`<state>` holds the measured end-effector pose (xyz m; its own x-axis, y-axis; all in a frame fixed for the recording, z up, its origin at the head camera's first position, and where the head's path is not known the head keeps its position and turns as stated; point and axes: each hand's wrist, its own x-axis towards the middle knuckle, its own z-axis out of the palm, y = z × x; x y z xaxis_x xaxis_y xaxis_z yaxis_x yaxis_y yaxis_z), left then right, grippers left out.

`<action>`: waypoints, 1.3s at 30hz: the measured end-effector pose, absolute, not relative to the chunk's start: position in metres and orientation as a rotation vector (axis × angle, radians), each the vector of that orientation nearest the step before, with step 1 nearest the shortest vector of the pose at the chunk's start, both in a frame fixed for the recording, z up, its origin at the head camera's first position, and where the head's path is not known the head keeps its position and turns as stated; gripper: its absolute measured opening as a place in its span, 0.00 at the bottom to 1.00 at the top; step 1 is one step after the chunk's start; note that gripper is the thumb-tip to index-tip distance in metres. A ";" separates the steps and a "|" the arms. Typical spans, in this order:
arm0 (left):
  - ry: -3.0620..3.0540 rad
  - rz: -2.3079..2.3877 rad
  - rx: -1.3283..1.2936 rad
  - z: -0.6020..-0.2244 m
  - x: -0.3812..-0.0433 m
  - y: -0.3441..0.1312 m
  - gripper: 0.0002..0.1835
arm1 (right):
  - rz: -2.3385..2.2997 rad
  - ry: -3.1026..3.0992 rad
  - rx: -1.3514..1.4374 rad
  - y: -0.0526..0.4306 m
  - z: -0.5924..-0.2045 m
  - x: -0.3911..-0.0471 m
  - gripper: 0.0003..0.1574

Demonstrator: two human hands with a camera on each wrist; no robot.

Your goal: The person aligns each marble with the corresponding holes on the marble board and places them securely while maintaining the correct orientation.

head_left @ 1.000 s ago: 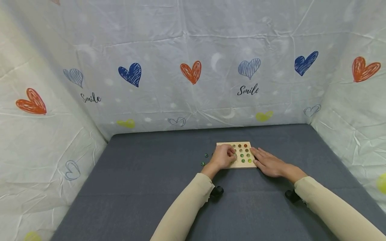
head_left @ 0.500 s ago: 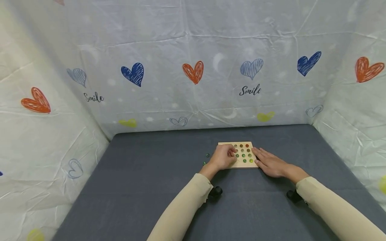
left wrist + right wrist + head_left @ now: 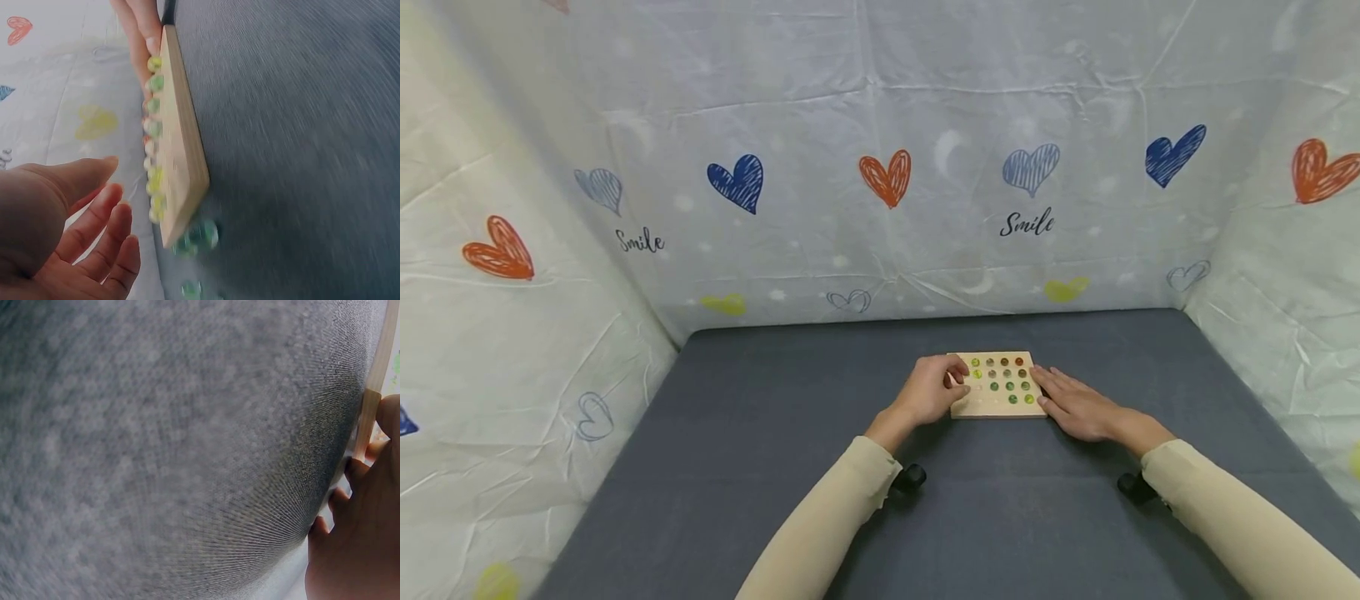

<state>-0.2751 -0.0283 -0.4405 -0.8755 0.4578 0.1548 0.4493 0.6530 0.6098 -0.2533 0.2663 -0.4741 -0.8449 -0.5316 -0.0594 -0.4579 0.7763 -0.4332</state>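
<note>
A pale wooden board (image 3: 992, 408) with rows of round hollows lies on the table. Glass marbles (image 3: 1010, 386) in green, yellow, red and clear tones sit in many of its hollows. Over the board's left edge hovers my left hand (image 3: 925, 390); in the left wrist view its thumb and fingertips are apart, with nothing between them. Below it, loose green marbles (image 3: 203, 234) lie on the cloth beside the board's corner; in the head view this hand hides them. My right hand (image 3: 1078, 407) rests with straight fingers against the board's right edge.
Dark grey cloth covers the table (image 3: 760, 450). A white curtain (image 3: 805, 242) printed with hearts hangs behind it and along both sides. Each wrist carries a small black camera (image 3: 910, 478).
My left hand has drawn back leftward from the middle of the board to its left edge, uncovering more marbles and hollows. My right hand keeps its place. The head view has shifted slightly.
</note>
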 end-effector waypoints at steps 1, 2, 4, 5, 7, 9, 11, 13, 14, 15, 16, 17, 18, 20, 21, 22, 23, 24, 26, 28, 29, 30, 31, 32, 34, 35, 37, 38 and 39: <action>2.847 1.049 0.775 -0.440 -0.275 -0.032 0.11 | -0.604 2.790 -0.776 0.267 -0.474 -0.254 0.40; 2.849 1.057 0.769 -0.439 -0.275 -0.037 0.11 | -0.596 2.789 -0.765 0.267 -0.475 -0.255 0.40; 2.852 1.078 0.759 -0.440 -0.276 -0.047 0.11 | -0.576 2.788 -0.750 0.267 -0.477 -0.257 0.40; 2.850 1.090 0.753 -0.441 -0.276 -0.052 0.11 | -0.576 2.785 -0.744 0.268 -0.477 -0.258 0.39; 2.846 1.100 0.745 -0.443 -0.275 -0.064 0.12 | -0.574 2.777 -0.729 0.268 -0.479 -0.259 0.39; 2.839 1.114 0.734 -0.445 -0.272 -0.075 0.13 | -0.576 2.774 -0.726 0.268 -0.480 -0.258 0.39; 2.831 1.127 0.724 -0.446 -0.270 -0.085 0.13 | -0.580 2.771 -0.722 0.267 -0.479 -0.257 0.39; 2.832 1.128 0.718 -0.447 -0.268 -0.094 0.14 | -0.577 2.776 -0.735 0.268 -0.479 -0.257 0.40; 2.833 1.125 0.712 -0.448 -0.268 -0.097 0.14 | -0.578 2.778 -0.735 0.268 -0.479 -0.257 0.40; 2.831 1.120 0.707 -0.448 -0.268 -0.101 0.14 | -0.578 2.779 -0.734 0.268 -0.479 -0.257 0.40; 2.828 1.115 0.705 -0.449 -0.267 -0.104 0.15 | -0.580 2.779 -0.736 0.268 -0.479 -0.257 0.40; 2.825 1.106 0.702 -0.451 -0.267 -0.107 0.15 | -0.580 2.779 -0.736 0.269 -0.480 -0.258 0.40; 2.822 1.094 0.697 -0.452 -0.267 -0.109 0.15 | -0.580 2.780 -0.737 0.269 -0.480 -0.258 0.40; 2.810 1.072 0.685 -0.455 -0.267 -0.113 0.16 | -0.583 2.776 -0.726 0.269 -0.481 -0.258 0.40; 2.805 1.064 0.684 -0.456 -0.267 -0.114 0.16 | -0.584 2.776 -0.725 0.269 -0.482 -0.259 0.40; 2.802 1.055 0.684 -0.458 -0.267 -0.115 0.17 | -0.583 2.776 -0.728 0.269 -0.482 -0.259 0.40; 2.802 1.045 0.688 -0.460 -0.267 -0.116 0.17 | -0.582 2.777 -0.729 0.269 -0.483 -0.259 0.40; 2.801 1.040 0.691 -0.461 -0.266 -0.116 0.17 | -0.581 2.779 -0.731 0.268 -0.483 -0.260 0.40; 2.798 1.036 0.702 -0.462 -0.266 -0.116 0.16 | -0.579 2.782 -0.736 0.268 -0.484 -0.260 0.39; 2.799 1.034 0.710 -0.463 -0.265 -0.115 0.16 | -0.578 2.785 -0.739 0.268 -0.484 -0.260 0.39; 2.801 1.036 0.713 -0.463 -0.265 -0.115 0.15 | -0.581 2.785 -0.739 0.268 -0.484 -0.259 0.39; 2.801 1.036 0.711 -0.463 -0.265 -0.114 0.15 | -0.584 2.784 -0.740 0.268 -0.483 -0.259 0.40; 2.802 1.035 0.709 -0.463 -0.265 -0.113 0.15 | -0.589 2.785 -0.749 0.268 -0.482 -0.258 0.40; 2.804 1.031 0.704 -0.463 -0.265 -0.112 0.15 | -0.595 2.783 -0.750 0.268 -0.481 -0.258 0.40; 2.807 1.028 0.696 -0.464 -0.265 -0.111 0.14 | -0.600 2.782 -0.762 0.267 -0.478 -0.257 0.40; 2.809 1.026 0.693 -0.464 -0.265 -0.110 0.14 | -0.599 2.781 -0.760 0.267 -0.477 -0.256 0.40; 2.810 1.021 0.688 -0.465 -0.265 -0.110 0.13 | -0.597 2.778 -0.757 0.266 -0.476 -0.255 0.40; 2.809 1.021 0.687 -0.465 -0.266 -0.110 0.13 | -0.594 2.776 -0.748 0.266 -0.476 -0.255 0.40; 2.808 1.022 0.686 -0.465 -0.266 -0.109 0.12 | -0.590 2.774 -0.743 0.266 -0.476 -0.255 0.39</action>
<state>-0.2656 -0.1094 -0.4652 -0.8970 0.4349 0.0795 0.3842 0.6779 0.6267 -0.2553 0.2655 -0.4757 -0.8510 -0.5163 -0.0959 -0.4327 0.7929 -0.4291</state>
